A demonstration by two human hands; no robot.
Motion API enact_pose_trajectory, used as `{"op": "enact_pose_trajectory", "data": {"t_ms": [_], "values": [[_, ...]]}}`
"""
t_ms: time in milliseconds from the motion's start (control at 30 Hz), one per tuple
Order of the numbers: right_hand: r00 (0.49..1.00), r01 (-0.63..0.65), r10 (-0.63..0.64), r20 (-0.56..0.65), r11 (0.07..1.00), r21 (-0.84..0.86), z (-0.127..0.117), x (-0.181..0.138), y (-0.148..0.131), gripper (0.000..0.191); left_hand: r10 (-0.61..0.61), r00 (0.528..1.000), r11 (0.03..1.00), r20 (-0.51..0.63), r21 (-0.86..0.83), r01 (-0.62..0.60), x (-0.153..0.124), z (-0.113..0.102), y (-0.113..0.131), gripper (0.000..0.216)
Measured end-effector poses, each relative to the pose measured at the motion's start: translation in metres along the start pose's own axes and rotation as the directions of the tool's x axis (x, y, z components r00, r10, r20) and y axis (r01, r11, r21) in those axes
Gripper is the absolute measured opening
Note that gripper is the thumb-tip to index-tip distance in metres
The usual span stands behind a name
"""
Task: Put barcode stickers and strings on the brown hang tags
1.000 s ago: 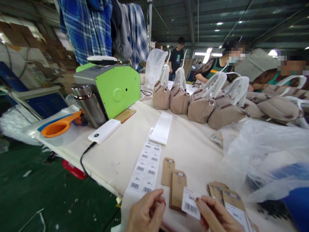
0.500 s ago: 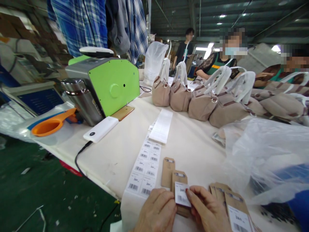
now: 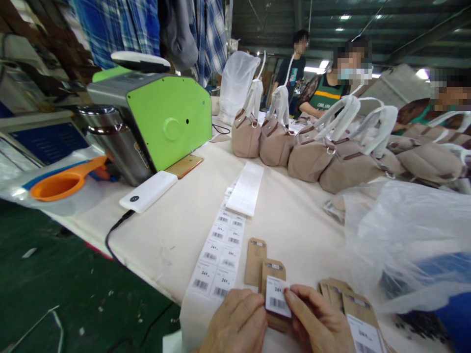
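A white price label (image 3: pixel 276 296) with a barcode lies over the lower part of a small stack of brown cardboard tags (image 3: pixel 274 269). My right hand (image 3: pixel 318 318) pinches the label's right edge between thumb and finger. Curled against the left side of the stack, my left hand (image 3: pixel 237 318) steadies the tags; its fingertips are partly hidden. Just beyond it, a strip of printed price labels (image 3: pixel 217 255) runs up the table. Another brown tag (image 3: pixel 255 260) lies behind the stack. To the right, partly behind my right hand, are labelled tags (image 3: pixel 362 318).
Beige handbags (image 3: pixel 277 144) with wrapped handles line the far side. At left stand a green machine (image 3: pixel 172 122), a steel flask (image 3: pixel 121 147), an orange scoop (image 3: pixel 59 186) and a white power bank (image 3: pixel 149 192). Clear plastic (image 3: pixel 412 230) covers the right side. Several people stand beyond.
The view has shifted slightly. Both hands stay at the tag stack, and the label now sits a little lower and straighter on the tag, its barcode more fully visible.
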State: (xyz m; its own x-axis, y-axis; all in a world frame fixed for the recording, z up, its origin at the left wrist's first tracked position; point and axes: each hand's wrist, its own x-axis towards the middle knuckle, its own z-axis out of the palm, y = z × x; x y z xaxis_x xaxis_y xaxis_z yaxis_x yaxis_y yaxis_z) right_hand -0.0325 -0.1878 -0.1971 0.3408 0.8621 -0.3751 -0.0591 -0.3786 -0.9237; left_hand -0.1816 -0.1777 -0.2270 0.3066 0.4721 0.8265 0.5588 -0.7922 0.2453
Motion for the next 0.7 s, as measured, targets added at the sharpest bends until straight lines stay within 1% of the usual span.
{"op": "enact_pose_trajectory", "data": {"t_ms": [100,233,433,533,700], "values": [[1.0,0.021,-0.021,-0.001,0.999,-0.039,-0.0005,0.0016,0.0005,0.042,0.003,1.0,1.0,-0.008,-0.005,-0.003,-0.0023,-0.0006,-0.0005,0.016],[0.999,0.049,-0.049,0.002,0.993,-0.104,-0.0005,0.0028,-0.0004,0.039,-0.029,1.0,0.999,0.003,-0.042,0.029,-0.0042,-0.0011,0.0001,0.016],[0.999,0.042,-0.04,0.014,0.993,-0.115,-0.0001,0.003,0.0004,0.039,-0.031,0.998,0.998,0.055,-0.049,0.034,-0.004,-0.0023,-0.0006,0.015],[0.999,0.046,-0.045,0.014,0.992,-0.119,-0.0003,0.0034,0.0031,0.04,-0.031,0.998,0.999,0.047,-0.039,0.033,-0.0024,-0.003,-0.0001,0.016],[1.0,0.019,-0.016,0.022,0.995,-0.1,-0.0004,0.004,0.0037,0.039,-0.042,0.998,0.998,0.039,-0.035,0.044,-0.0016,-0.0029,0.0017,0.018]]}}
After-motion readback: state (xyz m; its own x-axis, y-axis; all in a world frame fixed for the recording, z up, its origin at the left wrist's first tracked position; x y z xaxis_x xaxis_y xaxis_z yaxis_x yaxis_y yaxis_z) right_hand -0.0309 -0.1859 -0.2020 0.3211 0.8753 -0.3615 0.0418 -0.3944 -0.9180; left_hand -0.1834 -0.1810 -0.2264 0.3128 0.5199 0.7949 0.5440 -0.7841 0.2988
